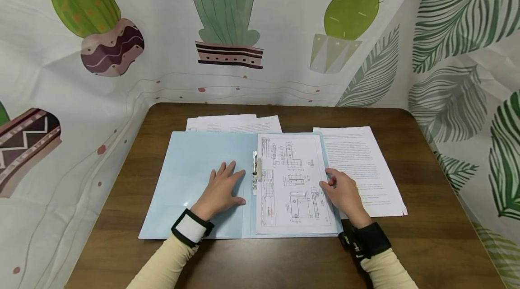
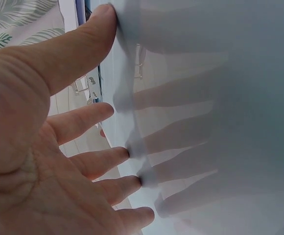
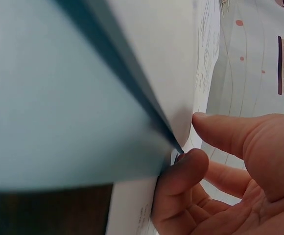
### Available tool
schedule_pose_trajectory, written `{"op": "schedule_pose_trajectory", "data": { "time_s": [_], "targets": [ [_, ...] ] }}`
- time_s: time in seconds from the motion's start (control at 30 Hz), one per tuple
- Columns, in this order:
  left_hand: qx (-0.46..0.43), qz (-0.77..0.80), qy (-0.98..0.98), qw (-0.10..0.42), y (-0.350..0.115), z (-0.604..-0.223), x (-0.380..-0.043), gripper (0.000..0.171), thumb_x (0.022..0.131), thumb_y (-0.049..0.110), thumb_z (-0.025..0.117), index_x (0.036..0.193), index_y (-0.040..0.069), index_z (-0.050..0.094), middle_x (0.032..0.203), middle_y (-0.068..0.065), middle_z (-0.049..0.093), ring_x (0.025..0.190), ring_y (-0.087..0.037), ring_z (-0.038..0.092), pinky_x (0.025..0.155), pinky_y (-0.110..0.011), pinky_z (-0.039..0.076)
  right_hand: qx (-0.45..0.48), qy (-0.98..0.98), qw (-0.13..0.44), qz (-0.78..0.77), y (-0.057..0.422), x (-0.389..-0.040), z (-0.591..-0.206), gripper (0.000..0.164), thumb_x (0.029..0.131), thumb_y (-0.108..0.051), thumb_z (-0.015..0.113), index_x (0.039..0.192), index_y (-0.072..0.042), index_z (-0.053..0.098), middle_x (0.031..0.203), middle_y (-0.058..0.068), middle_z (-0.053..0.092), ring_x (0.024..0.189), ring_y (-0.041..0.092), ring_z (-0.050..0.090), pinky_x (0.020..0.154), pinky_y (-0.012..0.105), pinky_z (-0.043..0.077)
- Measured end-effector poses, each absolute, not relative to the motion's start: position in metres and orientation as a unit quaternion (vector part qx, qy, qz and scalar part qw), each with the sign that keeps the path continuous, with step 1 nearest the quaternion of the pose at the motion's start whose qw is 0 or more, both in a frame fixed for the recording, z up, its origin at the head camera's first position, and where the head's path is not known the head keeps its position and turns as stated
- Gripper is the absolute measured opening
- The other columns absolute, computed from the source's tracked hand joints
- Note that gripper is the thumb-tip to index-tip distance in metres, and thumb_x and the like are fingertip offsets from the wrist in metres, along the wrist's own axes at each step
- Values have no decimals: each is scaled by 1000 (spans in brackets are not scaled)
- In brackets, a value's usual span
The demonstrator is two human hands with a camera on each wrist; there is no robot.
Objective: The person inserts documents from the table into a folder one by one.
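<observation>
A light blue folder point(image 1: 191, 162) lies spread on the table. On its right side a stack of paper point(image 1: 274, 189) shows a printed technical drawing, next to the metal clip point(image 1: 257, 174) near the spine. My left hand point(image 1: 219, 194) rests on the bare left cover with its fingers spread; in the left wrist view its fingertips touch the glossy surface. At the stack's right edge, my right hand point(image 1: 345, 194) pinches the paper between thumb and curled index finger. Up close in the right wrist view, the sheet point(image 3: 161, 68) stands slightly apart from the blue cover point(image 3: 59, 122) beneath.
Printed text sheets point(image 1: 353, 158) lie to the folder's right, partly under its edge. More sheets point(image 1: 231, 123) stick out behind it. The brown wooden table point(image 1: 264, 262) ends against a cloth point(image 1: 162, 54) printed with cacti and leaves.
</observation>
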State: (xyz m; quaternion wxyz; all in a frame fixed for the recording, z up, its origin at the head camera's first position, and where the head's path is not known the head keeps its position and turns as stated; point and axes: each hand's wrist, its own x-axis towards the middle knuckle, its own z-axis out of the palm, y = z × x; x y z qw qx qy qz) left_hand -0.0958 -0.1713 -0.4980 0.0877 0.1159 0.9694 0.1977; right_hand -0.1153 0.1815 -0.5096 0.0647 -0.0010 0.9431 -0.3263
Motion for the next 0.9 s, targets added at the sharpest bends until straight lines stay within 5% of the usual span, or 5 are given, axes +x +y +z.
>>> {"op": "schedule_pose_trajectory", "data": {
  "time_s": [0.53,0.9],
  "targets": [
    [121,201,969,82,-173,-498,-92,83,72,31,95,143,5,60,160,-28,35,149,-53,24,113,-75,20,-1,949,8,-315,202,-121,-486,48,98,-16,69,139,5,58,96,18,65,69,22,58,58,31,42],
    [121,200,968,86,-174,-497,-93,83,72,32,95,143,6,60,161,-28,34,150,-52,22,114,-74,18,11,961,-27,-275,246,-136,-468,51,98,-17,69,141,6,54,116,31,64,92,42,66,67,46,51]
  ]
}}
